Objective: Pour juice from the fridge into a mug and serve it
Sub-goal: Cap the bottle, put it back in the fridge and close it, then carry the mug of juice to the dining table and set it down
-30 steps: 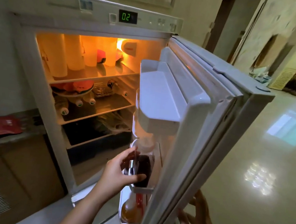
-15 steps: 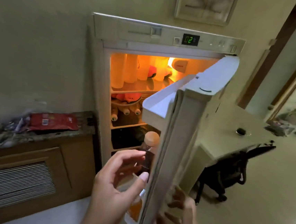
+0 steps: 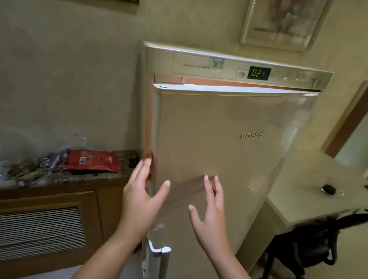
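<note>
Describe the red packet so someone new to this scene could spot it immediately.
Start at the fridge against the wall. To its left, a stone-topped wooden cabinet carries a clutter of items. The red packet lies flat at the end nearest the fridge, the only bright red thing among crinkled, silvery wrappers.

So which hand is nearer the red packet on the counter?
Left. The left hand is at the fridge door's left edge, just right of the red packet. The right hand is farther right, in front of the door's face.
</note>
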